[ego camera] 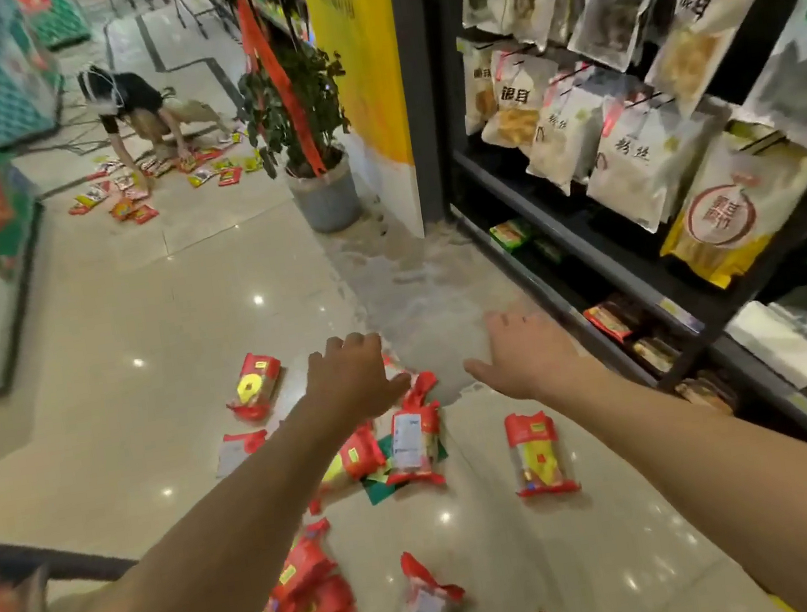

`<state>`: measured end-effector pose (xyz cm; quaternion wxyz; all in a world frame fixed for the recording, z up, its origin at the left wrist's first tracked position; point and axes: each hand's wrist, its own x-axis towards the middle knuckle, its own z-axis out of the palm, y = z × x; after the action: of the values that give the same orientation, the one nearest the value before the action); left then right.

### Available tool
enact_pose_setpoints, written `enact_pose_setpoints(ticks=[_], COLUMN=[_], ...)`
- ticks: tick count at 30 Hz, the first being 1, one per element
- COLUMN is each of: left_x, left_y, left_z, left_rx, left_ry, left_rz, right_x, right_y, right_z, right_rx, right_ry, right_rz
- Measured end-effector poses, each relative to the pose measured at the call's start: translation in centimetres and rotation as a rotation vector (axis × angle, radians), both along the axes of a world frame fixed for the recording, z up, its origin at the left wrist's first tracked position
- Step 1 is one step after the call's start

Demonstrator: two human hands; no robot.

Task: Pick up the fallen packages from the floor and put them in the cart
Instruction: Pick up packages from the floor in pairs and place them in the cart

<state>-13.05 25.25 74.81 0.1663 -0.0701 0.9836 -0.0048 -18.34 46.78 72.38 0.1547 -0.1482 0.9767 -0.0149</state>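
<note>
**Several red-and-yellow plastic packages [416, 446] lie on glossy beige tile floor [131, 302]**

The left hand [354, 377] hangs over the middle cluster, fingers loosely bent, holding nothing. The right hand [522, 356] is just beside it, fingers spread and empty. A lone package [538, 452] lies to the right, near the black shelf rack [560, 216]; others lie under the left forearm.

The floor [141, 301] is glossy polished tile that mirrors the ceiling lights, with a dull, rough patch [421, 298] by the shelf. The fallen packages [538, 452] are shiny red plastic film, crinkled. The shelf frame [565, 252] looks matt black.
</note>
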Motion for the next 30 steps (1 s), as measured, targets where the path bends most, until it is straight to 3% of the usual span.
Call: enact_pose_setpoints(ticks=[10, 22, 30], left_x=[-7.1, -9.4, -13.4], left_y=[-0.7, 1.3, 4.5], left_z=[-20.2, -56.5, -74.1], left_rx=[0.001, 0.045, 0.013], left_ry=[-0.092, -0.153, -0.064], left_rz=[-0.06, -0.162, -0.24], right_x=[-5.6, -4.5, -7.4], right_y=[-1.4, 0.7, 6.8], right_z=[-19.5, -57.1, -74.3], right_rx=[-0.012, -0.028, 0.01], right_ry=[-0.074, -0.132, -0.037], right_rz=[-0.06, -0.302, -0.367])
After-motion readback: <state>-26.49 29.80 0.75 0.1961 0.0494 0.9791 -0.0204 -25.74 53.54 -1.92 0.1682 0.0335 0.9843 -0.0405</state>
